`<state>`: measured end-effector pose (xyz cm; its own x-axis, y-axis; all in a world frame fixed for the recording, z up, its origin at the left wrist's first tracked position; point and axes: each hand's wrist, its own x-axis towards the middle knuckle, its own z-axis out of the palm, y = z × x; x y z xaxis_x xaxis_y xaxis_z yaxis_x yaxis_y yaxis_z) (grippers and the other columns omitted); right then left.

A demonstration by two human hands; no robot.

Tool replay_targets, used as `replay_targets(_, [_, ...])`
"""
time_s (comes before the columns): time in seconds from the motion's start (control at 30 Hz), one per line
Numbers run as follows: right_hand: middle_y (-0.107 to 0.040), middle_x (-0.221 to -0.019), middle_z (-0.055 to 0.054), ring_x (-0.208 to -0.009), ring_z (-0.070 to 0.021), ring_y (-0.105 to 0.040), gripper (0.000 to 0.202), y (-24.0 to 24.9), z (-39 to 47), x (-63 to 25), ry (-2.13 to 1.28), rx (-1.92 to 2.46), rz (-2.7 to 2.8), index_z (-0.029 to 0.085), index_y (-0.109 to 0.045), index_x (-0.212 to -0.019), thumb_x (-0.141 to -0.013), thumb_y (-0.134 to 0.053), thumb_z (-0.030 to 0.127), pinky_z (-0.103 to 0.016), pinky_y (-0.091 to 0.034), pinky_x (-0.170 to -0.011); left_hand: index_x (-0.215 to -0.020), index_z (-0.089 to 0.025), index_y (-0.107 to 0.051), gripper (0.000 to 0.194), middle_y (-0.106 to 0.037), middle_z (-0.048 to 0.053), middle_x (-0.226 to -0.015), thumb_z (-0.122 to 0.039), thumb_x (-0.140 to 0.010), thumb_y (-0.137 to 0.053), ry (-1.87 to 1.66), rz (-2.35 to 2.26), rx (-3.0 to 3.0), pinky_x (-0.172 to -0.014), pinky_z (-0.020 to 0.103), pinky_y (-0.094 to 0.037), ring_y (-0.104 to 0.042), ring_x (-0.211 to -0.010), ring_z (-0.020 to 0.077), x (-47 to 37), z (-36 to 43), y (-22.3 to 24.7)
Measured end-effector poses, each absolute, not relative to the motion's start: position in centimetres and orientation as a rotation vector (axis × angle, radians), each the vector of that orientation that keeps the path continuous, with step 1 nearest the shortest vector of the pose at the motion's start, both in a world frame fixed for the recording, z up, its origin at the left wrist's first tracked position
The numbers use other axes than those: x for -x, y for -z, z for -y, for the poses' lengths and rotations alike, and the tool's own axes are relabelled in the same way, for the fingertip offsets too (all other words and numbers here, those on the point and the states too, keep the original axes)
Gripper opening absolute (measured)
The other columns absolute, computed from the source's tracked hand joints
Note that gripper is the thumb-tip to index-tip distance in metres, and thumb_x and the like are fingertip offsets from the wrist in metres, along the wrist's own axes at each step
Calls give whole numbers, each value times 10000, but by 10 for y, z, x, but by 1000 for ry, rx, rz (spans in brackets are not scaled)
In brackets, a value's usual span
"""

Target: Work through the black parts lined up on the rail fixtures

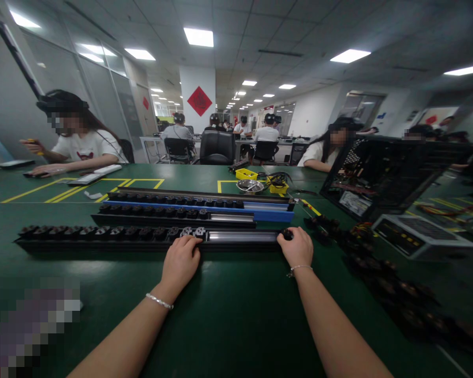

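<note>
A long black rail (240, 248) lies crosswise in front of me, its left part filled with a row of small black round parts (116, 231) and its right part showing a bare silver channel (244, 237). My left hand (182, 257) is closed over the rail's front edge, its fingertips against the last lighter-looking parts of the row; the thumb's grip is partly hidden. At the rail's right end, my right hand (298, 248) pinches a small black round part (287, 234). Whether that part sits in the channel or above it, I cannot tell.
Behind are a shorter black rail (232, 217) and a blue rail (274, 216). On the right lie loose black parts (394, 283), a power supply unit (421, 239) and an open computer case (362, 173). A metal bowl (250, 186) and yellow bins (246, 174) stand further back. Co-workers sit around.
</note>
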<state>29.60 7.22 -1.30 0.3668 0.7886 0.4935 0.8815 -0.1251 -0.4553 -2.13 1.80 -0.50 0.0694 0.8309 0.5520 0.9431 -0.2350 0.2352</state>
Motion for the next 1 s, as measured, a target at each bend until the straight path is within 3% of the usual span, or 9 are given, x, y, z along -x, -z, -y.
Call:
replay_targets(0.17, [-463, -1292, -158, -1212, -314, -355, 495, 11, -72, -299, 73, 2007, 1392, 155, -580, -1088, -707, -514, 463, -437, -296, -978, -984, -194, -645, 266, -633, 56, -985, -189, -798, -455, 896, 1832, 2154, -879, 372, -438, -541, -938, 224, 21, -17, 5])
replay_targets(0.37, [-554, -1159, -148, -1116, -310, -438, 561, 6, -71, -300, 15, 2003, 1366, 120, -522, -1132, -692, -520, 467, -406, -321, -957, -1001, -189, -638, 269, -628, 57, -998, -193, -799, -459, 882, 1849, 2165, -883, 376, -438, -535, -957, 226, 21, -17, 4])
replay_targets(1.0, [-598, -1098, -112, -950, -242, -571, 529, 1, -70, -313, -178, 2015, 1201, 175, -517, -1157, -684, -543, 410, -320, -435, -771, -987, -197, -639, 269, -631, 59, -995, -184, -787, -459, 890, 1844, 2165, -885, 385, -441, -539, -951, 227, 20, -16, 2])
